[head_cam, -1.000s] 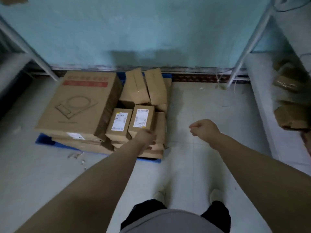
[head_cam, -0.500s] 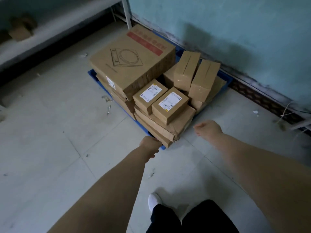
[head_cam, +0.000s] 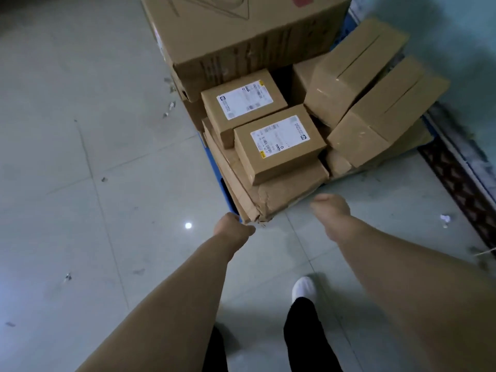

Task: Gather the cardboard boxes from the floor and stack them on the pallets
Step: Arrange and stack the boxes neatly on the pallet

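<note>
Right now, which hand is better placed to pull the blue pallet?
Left, probably. The left hand sits at the near corner of the blue pallet, fingers curled, grip hidden; the right hand hangs beside the crushed box, holding nothing.

Dim, bluish light fills the room, one small bright glint sits on the glossy floor tiles [head_cam: 188, 225], soft shadow darkens the wall [head_cam: 461, 57], and the edges bend and smear.

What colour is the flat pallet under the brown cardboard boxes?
Blue: the flat pallet shows a blue edge, best in the head view.
</note>
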`<action>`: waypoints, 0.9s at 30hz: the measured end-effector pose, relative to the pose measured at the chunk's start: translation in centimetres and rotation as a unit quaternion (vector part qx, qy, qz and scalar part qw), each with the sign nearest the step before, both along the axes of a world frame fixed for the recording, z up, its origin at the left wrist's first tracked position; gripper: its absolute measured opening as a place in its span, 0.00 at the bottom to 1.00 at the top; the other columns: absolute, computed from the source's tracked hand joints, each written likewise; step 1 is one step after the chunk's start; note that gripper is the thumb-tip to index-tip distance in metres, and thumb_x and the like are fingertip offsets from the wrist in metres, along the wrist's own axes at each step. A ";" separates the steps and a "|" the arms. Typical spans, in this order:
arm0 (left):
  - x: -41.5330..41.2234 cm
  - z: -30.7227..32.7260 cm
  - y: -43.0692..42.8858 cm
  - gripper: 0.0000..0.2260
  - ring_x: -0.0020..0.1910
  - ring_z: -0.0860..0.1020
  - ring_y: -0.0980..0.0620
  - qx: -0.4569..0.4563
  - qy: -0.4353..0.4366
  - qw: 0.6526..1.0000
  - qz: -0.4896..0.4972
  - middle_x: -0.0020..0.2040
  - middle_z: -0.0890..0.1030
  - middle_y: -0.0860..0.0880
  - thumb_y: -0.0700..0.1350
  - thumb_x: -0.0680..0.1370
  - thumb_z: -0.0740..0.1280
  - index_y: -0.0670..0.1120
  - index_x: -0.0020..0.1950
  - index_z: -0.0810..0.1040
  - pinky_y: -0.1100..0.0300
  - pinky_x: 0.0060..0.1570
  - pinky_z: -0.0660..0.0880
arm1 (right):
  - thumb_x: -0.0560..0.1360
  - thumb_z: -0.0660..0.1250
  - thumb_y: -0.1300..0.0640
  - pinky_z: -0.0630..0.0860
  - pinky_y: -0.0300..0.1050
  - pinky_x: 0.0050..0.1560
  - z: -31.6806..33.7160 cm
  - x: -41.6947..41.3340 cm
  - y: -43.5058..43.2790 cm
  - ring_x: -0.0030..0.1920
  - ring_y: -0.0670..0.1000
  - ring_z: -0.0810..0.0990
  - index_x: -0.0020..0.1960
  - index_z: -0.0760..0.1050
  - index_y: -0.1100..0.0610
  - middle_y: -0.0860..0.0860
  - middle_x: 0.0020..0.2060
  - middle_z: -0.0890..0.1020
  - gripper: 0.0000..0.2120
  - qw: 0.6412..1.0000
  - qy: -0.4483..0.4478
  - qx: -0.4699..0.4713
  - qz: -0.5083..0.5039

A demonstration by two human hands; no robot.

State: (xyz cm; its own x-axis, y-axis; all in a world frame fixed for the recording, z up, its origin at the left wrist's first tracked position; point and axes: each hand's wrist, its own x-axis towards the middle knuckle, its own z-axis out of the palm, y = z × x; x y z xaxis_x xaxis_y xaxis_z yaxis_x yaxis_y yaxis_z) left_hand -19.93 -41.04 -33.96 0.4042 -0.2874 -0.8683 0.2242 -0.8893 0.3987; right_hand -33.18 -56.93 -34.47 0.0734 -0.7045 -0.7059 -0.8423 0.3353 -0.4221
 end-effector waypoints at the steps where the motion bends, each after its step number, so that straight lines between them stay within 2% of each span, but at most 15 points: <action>1: -0.5 -1.5 -0.5 0.24 0.59 0.76 0.41 -0.002 -0.005 1.000 0.007 0.56 0.75 0.42 0.43 0.76 0.69 0.40 0.70 0.67 0.49 0.59 0.76 | 0.79 0.62 0.60 0.73 0.51 0.61 -1.2 -0.1 -0.8 0.62 0.61 0.75 0.68 0.72 0.61 0.59 0.64 0.76 0.18 1.000 -0.002 -0.004 -0.017; 4: -2.0 -5.2 -1.8 0.26 0.50 0.76 0.43 -0.011 0.010 0.999 0.052 0.54 0.76 0.40 0.43 0.74 0.71 0.41 0.69 0.65 0.53 0.48 0.75 | 0.79 0.63 0.60 0.73 0.53 0.62 -4.7 0.2 -2.4 0.61 0.62 0.76 0.67 0.71 0.63 0.60 0.62 0.77 0.17 0.998 -0.013 -0.011 -0.057; 6: -2.7 -6.7 -2.0 0.28 0.47 0.74 0.44 -0.004 0.020 0.997 0.070 0.54 0.76 0.39 0.43 0.74 0.71 0.43 0.69 0.63 0.55 0.43 0.72 | 0.79 0.64 0.59 0.71 0.50 0.63 -6.3 0.3 -3.0 0.66 0.60 0.73 0.72 0.65 0.61 0.59 0.68 0.72 0.23 0.997 -0.017 -0.002 -0.078; 8: -2.9 -7.9 -2.3 0.29 0.49 0.77 0.42 0.002 0.013 0.998 0.064 0.56 0.76 0.41 0.43 0.74 0.71 0.45 0.70 0.61 0.57 0.41 0.72 | 0.79 0.65 0.56 0.68 0.48 0.64 -7.6 0.6 -3.7 0.69 0.60 0.69 0.77 0.58 0.59 0.58 0.72 0.67 0.30 0.995 -0.003 -0.001 -0.099; 10: -2.2 -9.4 -3.2 0.29 0.50 0.78 0.43 -0.007 -0.008 0.998 0.066 0.57 0.77 0.43 0.43 0.74 0.71 0.47 0.71 0.60 0.56 0.42 0.75 | 0.79 0.66 0.56 0.68 0.48 0.64 -9.2 1.0 -4.7 0.69 0.60 0.69 0.77 0.57 0.59 0.58 0.72 0.67 0.31 0.991 -0.007 -0.018 -0.135; 12: -1.2 -11.0 -4.2 0.32 0.51 0.77 0.44 -0.031 -0.033 0.996 0.073 0.59 0.77 0.44 0.43 0.73 0.71 0.49 0.71 0.58 0.53 0.48 0.77 | 0.79 0.66 0.57 0.68 0.46 0.63 -10.6 1.6 -5.7 0.68 0.59 0.70 0.76 0.59 0.58 0.57 0.72 0.68 0.29 0.986 -0.019 -0.057 -0.152; 16: 0.1 -13.0 -5.2 0.50 0.60 0.75 0.43 -0.035 -0.036 0.998 0.044 0.66 0.73 0.45 0.47 0.69 0.76 0.54 0.78 0.43 0.49 0.57 0.77 | 0.79 0.64 0.57 0.67 0.42 0.56 -13.0 3.2 -6.7 0.69 0.58 0.70 0.77 0.57 0.54 0.54 0.73 0.67 0.29 0.982 -0.030 -0.113 -0.146; 19: -0.1 -13.7 -5.1 0.58 0.62 0.74 0.43 -0.036 -0.030 0.998 0.028 0.68 0.70 0.44 0.48 0.67 0.78 0.54 0.78 0.34 0.48 0.60 0.76 | 0.79 0.64 0.57 0.65 0.40 0.53 -14.0 4.0 -6.8 0.69 0.57 0.70 0.78 0.55 0.52 0.53 0.75 0.64 0.31 0.978 -0.040 -0.114 -0.170; 22: -0.2 -14.1 -4.7 0.60 0.62 0.74 0.43 -0.042 -0.020 0.999 0.019 0.68 0.70 0.44 0.46 0.66 0.79 0.57 0.76 0.30 0.47 0.61 0.75 | 0.79 0.64 0.59 0.68 0.40 0.53 -14.7 4.3 -6.5 0.65 0.58 0.74 0.77 0.57 0.53 0.56 0.72 0.68 0.30 0.970 -0.060 -0.133 -0.193; 25: -0.2 -14.2 -4.4 0.59 0.59 0.76 0.44 -0.057 -0.021 0.998 0.017 0.64 0.73 0.45 0.46 0.67 0.78 0.59 0.75 0.29 0.46 0.59 0.76 | 0.79 0.62 0.61 0.68 0.39 0.51 -15.0 4.2 -6.4 0.56 0.56 0.76 0.77 0.56 0.54 0.56 0.70 0.71 0.30 0.965 -0.078 -0.138 -0.209; 27: -0.1 -14.2 -4.3 0.57 0.57 0.76 0.44 -0.069 -0.027 0.997 0.016 0.62 0.74 0.45 0.45 0.69 0.76 0.59 0.75 0.29 0.46 0.57 0.77 | 0.79 0.62 0.60 0.67 0.39 0.51 -15.2 4.2 -6.4 0.58 0.56 0.76 0.78 0.55 0.53 0.56 0.71 0.70 0.30 0.966 -0.073 -0.136 -0.208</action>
